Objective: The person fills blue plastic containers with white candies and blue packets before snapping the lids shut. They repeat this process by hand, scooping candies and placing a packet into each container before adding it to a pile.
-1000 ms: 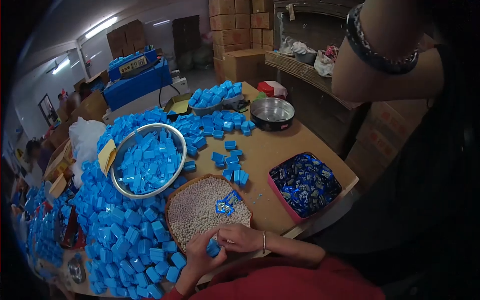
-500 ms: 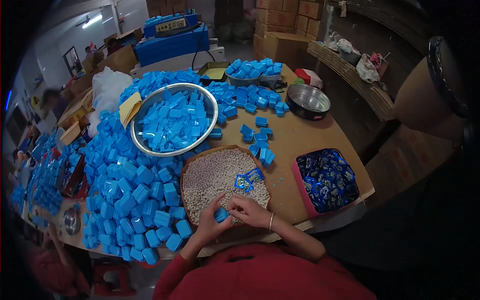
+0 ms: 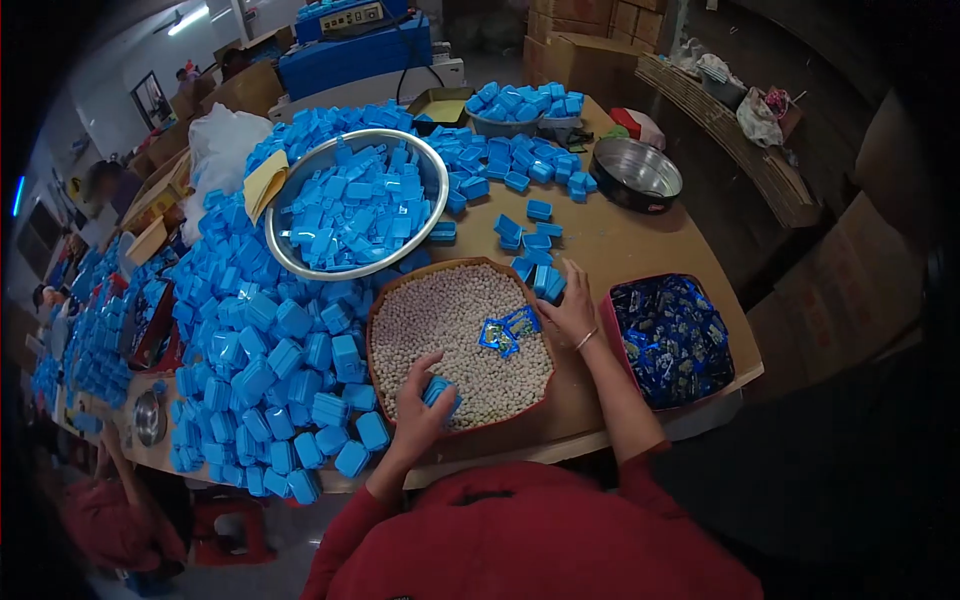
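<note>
My left hand (image 3: pixel 422 404) grips a small blue plastic box (image 3: pixel 438 390) over the near edge of a round brown tray (image 3: pixel 389 290) filled with small beige beads. My right hand (image 3: pixel 570 305) is stretched out to the right of the tray, resting on a small cluster of blue lids (image 3: pixel 540 274) on the table; whether its fingers have closed on one cannot be seen. A few blue foil sachets (image 3: pixel 505 330) lie on the beads. A big heap of closed blue boxes (image 3: pixel 270 370) lies left of the tray.
A large steel bowl (image 3: pixel 432 170) of open blue boxes stands behind the tray. A pink tray (image 3: pixel 612 318) of blue sachets sits at the right table edge. An empty dark pan (image 3: pixel 635 175) stands far right. Cardboard boxes and a blue machine (image 3: pixel 355 50) stand behind. Another person (image 3: pixel 100 520) is at lower left.
My right hand left the blue box and reached right and forward to the loose lids. My left hand kept the box. The view tilted down.
</note>
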Demonstrator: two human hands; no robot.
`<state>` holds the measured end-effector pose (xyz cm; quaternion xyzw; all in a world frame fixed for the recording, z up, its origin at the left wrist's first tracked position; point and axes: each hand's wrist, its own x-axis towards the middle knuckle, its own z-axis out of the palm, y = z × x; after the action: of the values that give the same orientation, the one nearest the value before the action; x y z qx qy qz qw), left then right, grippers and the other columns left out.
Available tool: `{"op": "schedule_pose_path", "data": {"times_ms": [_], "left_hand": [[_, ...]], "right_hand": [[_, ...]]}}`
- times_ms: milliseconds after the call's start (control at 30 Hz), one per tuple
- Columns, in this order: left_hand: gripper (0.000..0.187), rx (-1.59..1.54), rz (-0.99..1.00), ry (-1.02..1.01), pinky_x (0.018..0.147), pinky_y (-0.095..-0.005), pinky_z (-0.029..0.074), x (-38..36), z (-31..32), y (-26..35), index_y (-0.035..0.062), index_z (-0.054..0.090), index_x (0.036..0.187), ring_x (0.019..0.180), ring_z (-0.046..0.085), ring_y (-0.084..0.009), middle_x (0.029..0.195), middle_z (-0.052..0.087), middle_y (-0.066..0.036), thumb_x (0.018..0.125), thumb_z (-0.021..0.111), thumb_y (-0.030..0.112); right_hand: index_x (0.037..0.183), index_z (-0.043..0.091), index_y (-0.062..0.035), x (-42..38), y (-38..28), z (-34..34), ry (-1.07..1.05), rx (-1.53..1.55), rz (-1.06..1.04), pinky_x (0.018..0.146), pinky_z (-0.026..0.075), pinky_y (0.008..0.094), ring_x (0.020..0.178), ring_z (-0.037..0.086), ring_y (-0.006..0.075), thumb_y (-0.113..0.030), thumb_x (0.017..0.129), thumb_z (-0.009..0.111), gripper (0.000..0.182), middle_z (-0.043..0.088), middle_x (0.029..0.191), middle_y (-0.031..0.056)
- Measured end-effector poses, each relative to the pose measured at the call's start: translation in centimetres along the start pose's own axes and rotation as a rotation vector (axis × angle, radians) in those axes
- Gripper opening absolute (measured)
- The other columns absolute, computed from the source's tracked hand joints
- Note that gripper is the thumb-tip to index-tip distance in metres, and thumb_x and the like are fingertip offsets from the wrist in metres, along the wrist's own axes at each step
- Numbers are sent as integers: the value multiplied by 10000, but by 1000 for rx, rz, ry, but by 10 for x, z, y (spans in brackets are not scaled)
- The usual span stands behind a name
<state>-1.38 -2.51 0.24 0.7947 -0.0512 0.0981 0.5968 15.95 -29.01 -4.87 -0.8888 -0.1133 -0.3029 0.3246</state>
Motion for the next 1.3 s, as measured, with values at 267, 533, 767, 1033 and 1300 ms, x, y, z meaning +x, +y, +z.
{"op": "schedule_pose_path", "data": {"times_ms": [267,533,767,1033,1300], "left_hand": [[464,-58,-5,101,853,-279,423,-2,-18,2,16,477,1253,931,535,-150,1042,571,-72,836,626,152],[328,157,-54,690,581,-271,377,74,-167,0,24,632,980,680,443,-88,738,516,3,812,700,296],[528,788,-156,953,792,-382,478,139,-363,-105,27,660,1021,931,621,-306,994,654,-206,796,624,503],[461,975,183,656,922,-374,419,102,-246,-17,57,560,1222,1027,564,-292,1154,589,-145,858,632,331],[414,-431,-55,-228,848,-290,452,59,4,26,34,557,1194,969,562,-160,1078,588,-60,823,687,166]], "right_hand": [[1271,466,-53,-14,22,-4,-234,259,202,949,434,369,1143,528,299,-139,691,769,659,541,1209,167],[1247,498,-26,-27,28,1,-229,298,142,908,452,375,1100,547,305,-110,739,740,569,549,1183,173],[1250,507,-47,-25,14,-16,-293,484,349,876,462,339,1092,543,241,-135,725,761,590,546,1175,146],[1263,496,-52,-17,-39,-52,-130,546,109,882,467,340,1082,544,233,-76,684,776,643,528,1204,112],[1243,494,-57,-31,-132,-53,-342,473,-378,902,463,402,1095,540,319,-83,646,796,669,527,1204,143]]}}
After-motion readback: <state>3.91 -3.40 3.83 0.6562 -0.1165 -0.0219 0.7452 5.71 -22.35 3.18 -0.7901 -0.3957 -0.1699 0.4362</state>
